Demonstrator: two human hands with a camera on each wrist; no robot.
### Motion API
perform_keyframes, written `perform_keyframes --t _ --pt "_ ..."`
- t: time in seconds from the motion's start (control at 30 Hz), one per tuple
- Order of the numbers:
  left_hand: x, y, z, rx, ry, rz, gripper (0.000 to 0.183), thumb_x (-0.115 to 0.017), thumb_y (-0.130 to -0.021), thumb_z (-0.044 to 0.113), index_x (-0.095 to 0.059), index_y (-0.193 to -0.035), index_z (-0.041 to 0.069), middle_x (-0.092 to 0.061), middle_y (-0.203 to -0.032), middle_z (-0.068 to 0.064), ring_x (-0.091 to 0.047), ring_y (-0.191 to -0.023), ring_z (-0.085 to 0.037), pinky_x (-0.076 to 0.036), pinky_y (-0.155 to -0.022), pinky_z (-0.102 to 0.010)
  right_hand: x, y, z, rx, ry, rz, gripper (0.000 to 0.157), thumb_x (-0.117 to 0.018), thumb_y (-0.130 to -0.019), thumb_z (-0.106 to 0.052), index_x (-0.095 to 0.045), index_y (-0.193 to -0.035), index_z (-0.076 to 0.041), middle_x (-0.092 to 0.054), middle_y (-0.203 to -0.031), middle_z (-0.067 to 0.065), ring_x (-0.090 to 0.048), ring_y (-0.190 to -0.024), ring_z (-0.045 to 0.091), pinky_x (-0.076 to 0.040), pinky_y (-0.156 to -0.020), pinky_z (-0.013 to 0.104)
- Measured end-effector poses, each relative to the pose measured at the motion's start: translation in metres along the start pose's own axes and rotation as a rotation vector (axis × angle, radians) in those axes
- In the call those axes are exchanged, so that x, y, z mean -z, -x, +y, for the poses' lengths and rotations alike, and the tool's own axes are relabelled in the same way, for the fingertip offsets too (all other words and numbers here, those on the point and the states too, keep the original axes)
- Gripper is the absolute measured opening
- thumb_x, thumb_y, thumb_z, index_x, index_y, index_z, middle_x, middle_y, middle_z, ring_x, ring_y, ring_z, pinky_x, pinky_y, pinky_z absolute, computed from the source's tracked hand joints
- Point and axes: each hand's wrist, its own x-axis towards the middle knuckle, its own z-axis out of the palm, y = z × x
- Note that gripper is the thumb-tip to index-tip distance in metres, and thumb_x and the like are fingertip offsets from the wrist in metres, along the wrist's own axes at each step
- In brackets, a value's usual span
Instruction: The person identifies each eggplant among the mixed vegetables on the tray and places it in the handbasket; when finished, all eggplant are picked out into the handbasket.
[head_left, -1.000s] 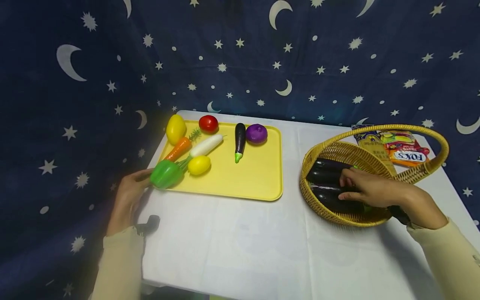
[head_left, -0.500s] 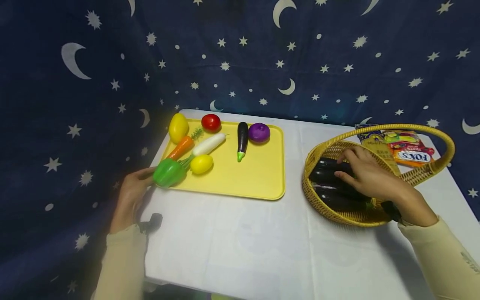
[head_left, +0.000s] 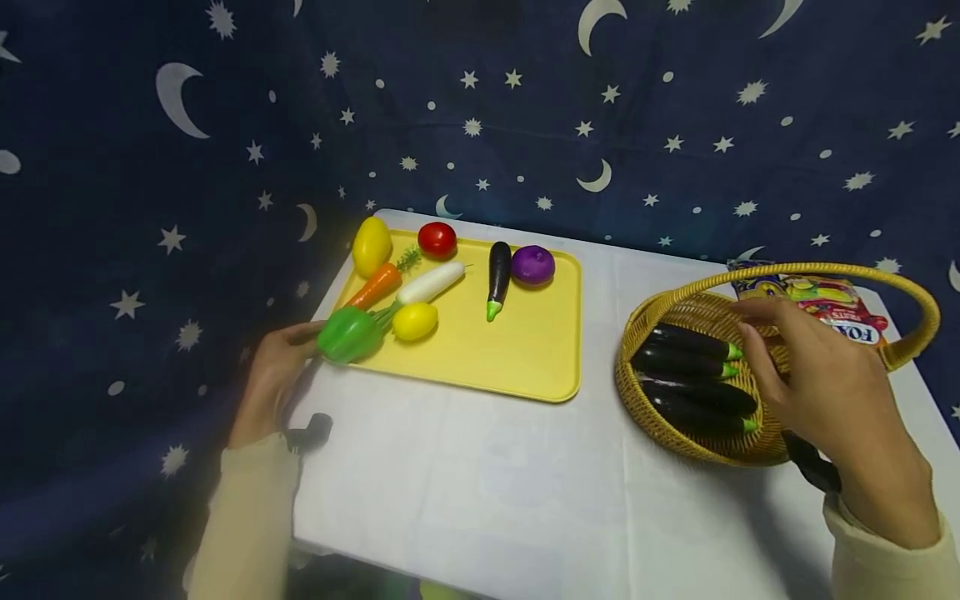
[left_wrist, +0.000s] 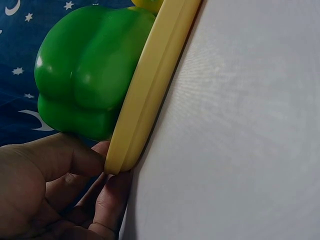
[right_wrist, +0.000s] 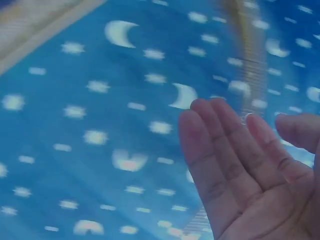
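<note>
My left hand (head_left: 276,367) pinches the near left corner of the yellow tray (head_left: 495,358); the left wrist view shows the thumb on top and fingers beneath its rim (left_wrist: 135,100). Right beside that thumb sits a green bell pepper (left_wrist: 90,65). My right hand (head_left: 832,392), with nothing in it, hovers over the right side of a wicker basket (head_left: 628,379), partly covering it. Its fingers (right_wrist: 202,145) look extended in the right wrist view. Several dark eggplants (head_left: 693,343) lie in the basket, green tips pointing right.
On the tray lie a yellow mango-shaped fruit (head_left: 372,247), carrot (head_left: 375,286), white radish (head_left: 431,282), lemon (head_left: 415,322), tomato (head_left: 437,240), small eggplant (head_left: 498,271) and purple onion-like vegetable (head_left: 533,265). The basket's tall handle (head_left: 825,269) arches before snack packets (head_left: 840,304). A starry cloth (head_left: 525,108) hangs behind.
My right hand has lifted off the eggplants and out of the basket, moving right and nearer the camera. The left hand stays at the tray's corner. The head view has shifted slightly.
</note>
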Motion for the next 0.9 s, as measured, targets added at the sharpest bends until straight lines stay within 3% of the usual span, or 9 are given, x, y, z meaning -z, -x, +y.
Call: perform_keyframes --t 0.1,0.17,0.23,0.33,0.5,0.6,0.67,0.8,0.9 --pt "0.001 0.001 0.003 -0.033 0.011 -0.008 0.053 -0.072 -0.102 0.023 -0.059 -0.152 0.01 -0.049 -0.165 -0.017 -0.035 -0.159 -0.038 -0.028 -0.132 -0.058 0.008 -0.002 -0.034 0.168 -0.067 0.187 0.052 -0.043 -0.112 -0.042 -0.07 -0.121 0.002 -0.078 -0.096 0.016 -0.059 -0.06 0.021 -0.044 -0.051 0.028" --pt "0.003 0.001 0.003 -0.045 0.014 -0.011 0.054 -0.071 -0.102 0.021 -0.058 -0.152 0.008 -0.048 -0.166 -0.019 -0.035 -0.159 -0.039 -0.028 -0.132 -0.057 0.003 -0.011 -0.055 0.273 -0.145 0.251 0.048 -0.045 -0.112 -0.036 -0.071 -0.113 0.004 -0.077 -0.094 0.012 -0.064 -0.068 0.021 -0.049 -0.061 0.028" --pt "0.005 0.002 0.003 -0.043 0.016 -0.014 0.054 -0.071 -0.101 0.019 -0.058 -0.153 0.008 -0.047 -0.166 -0.019 -0.033 -0.16 -0.039 -0.028 -0.132 -0.057 -0.011 -0.025 -0.075 0.363 -0.22 0.272 0.035 -0.049 -0.109 -0.023 -0.072 -0.107 0.004 -0.076 -0.095 0.011 -0.068 -0.076 0.021 -0.053 -0.067 0.029" --pt "0.007 0.003 0.001 -0.03 0.002 -0.023 0.055 -0.072 -0.101 0.02 -0.058 -0.153 0.009 -0.044 -0.168 -0.018 -0.031 -0.161 -0.039 -0.028 -0.132 -0.057 -0.04 -0.049 -0.1 0.408 -0.291 0.205 0.017 -0.056 -0.104 -0.008 -0.069 -0.107 0.002 -0.073 -0.097 0.012 -0.069 -0.083 0.021 -0.058 -0.069 0.032" --pt "0.007 0.002 -0.001 -0.042 -0.039 -0.022 0.053 -0.071 -0.102 0.024 -0.059 -0.152 0.012 -0.045 -0.168 -0.017 -0.034 -0.159 -0.038 -0.032 -0.131 -0.054 -0.1 -0.099 -0.134 0.243 -0.355 0.065 0.008 -0.064 -0.1 0.003 -0.067 -0.108 0.002 -0.067 -0.101 0.016 -0.065 -0.088 0.025 -0.062 -0.075 0.035" --pt "0.008 0.002 -0.003 -0.064 -0.071 -0.02 0.054 -0.07 -0.103 0.028 -0.058 -0.153 0.013 -0.046 -0.167 -0.018 -0.039 -0.154 -0.038 -0.044 -0.117 -0.046 -0.135 -0.127 -0.148 0.112 -0.365 -0.062 0.012 -0.061 -0.104 -0.001 -0.067 -0.112 0.004 -0.063 -0.106 0.021 -0.061 -0.094 0.032 -0.059 -0.081 0.041" --pt "0.008 0.002 -0.003 -0.079 -0.086 -0.026 0.054 -0.069 -0.104 0.03 -0.058 -0.153 0.013 -0.046 -0.167 -0.018 -0.04 -0.154 -0.038 -0.045 -0.111 -0.041 -0.155 -0.139 -0.154 0.042 -0.344 -0.172 0.018 -0.061 -0.105 -0.005 -0.066 -0.119 0.005 -0.062 -0.114 0.024 -0.062 -0.104 0.036 -0.059 -0.092 0.045" --pt "0.007 0.003 -0.003 -0.09 -0.07 -0.035 0.053 -0.07 -0.103 0.029 -0.058 -0.153 0.013 -0.045 -0.168 -0.019 -0.037 -0.157 -0.04 -0.041 -0.121 -0.048 -0.187 -0.155 -0.167 -0.071 -0.274 -0.409 0.037 -0.065 -0.105 -0.014 -0.056 -0.136 0.004 -0.053 -0.134 0.03 -0.057 -0.121 0.043 -0.055 -0.108 0.05" --pt "0.007 0.003 -0.001 -0.084 -0.057 -0.037 0.053 -0.07 -0.103 0.028 -0.058 -0.153 0.013 -0.044 -0.168 -0.019 -0.036 -0.158 -0.042 -0.034 -0.128 -0.056 -0.204 -0.162 -0.174 -0.102 -0.19 -0.54 0.051 -0.066 -0.105 -0.02 -0.048 -0.148 0.001 -0.044 -0.145 0.032 -0.053 -0.127 0.047 -0.057 -0.106 0.05"
